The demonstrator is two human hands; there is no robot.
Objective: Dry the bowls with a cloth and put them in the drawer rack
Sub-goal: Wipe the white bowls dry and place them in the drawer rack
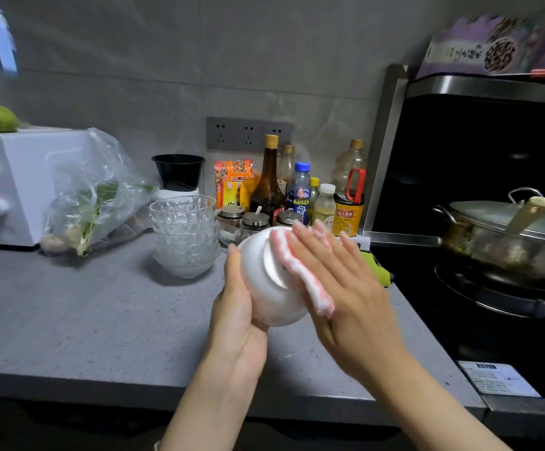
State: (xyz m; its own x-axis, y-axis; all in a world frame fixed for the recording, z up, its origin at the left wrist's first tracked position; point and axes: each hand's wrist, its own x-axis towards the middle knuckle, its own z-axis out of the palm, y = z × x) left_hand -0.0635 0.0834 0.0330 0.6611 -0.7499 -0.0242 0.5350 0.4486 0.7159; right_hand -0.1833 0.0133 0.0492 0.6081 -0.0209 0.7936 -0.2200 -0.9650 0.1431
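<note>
A white bowl [261, 281] is held bottom-up over the grey counter [85, 320], its foot ring turned toward me. My left hand [240, 315] cups its left side and rim. My right hand [342, 288] lies flat with fingers stretched, pressing a pink-and-white cloth [300, 271] against the bowl's base and right side. A stack of several clear glass bowls [184, 234] stands on the counter to the left of the white bowl. The drawer rack is out of view.
Sauce bottles [269, 180], seasoning jars [254, 219] and a black cup [179, 170] line the back wall. A white oven [13, 187] and a plastic bag of greens [92, 196] sit at left. A lidded pot [508, 236] is on the stove at right.
</note>
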